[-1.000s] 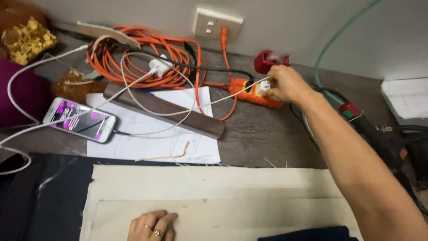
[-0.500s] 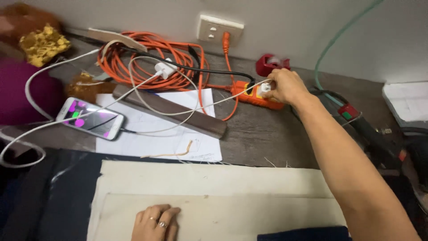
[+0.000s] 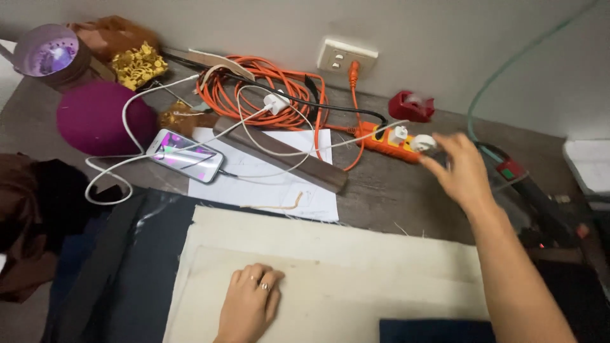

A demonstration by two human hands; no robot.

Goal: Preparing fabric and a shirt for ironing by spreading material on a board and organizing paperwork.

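The right hand (image 3: 460, 170) reaches out over the desk with its fingers spread and loose, grasping nothing, its fingertips just beside a round white plug (image 3: 424, 143) that sits in the far end of the orange power strip (image 3: 389, 141); the hand is blurred, so whether a fingertip touches the plug cannot be told. The left hand (image 3: 251, 303) lies flat and relaxed on the cream cloth (image 3: 356, 267), fingers together, holding nothing. To handle the plug well, it seems wise to pinch its body rather than its cable, and to keep the strip from sliding, since it lies free on the desk; a second white charger (image 3: 398, 134) stands close beside the plug and could be knocked. As for labels and signs: a white wall socket (image 3: 346, 56) sits on the wall above the coiled orange cable (image 3: 267, 89); a red tape dispenser (image 3: 412, 105) stands near the wall behind the strip; a sheet of white paper (image 3: 267, 184) lies under a dark wooden strip (image 3: 279, 154); a phone (image 3: 185, 155) with a lit pink and green screen rests at its left.
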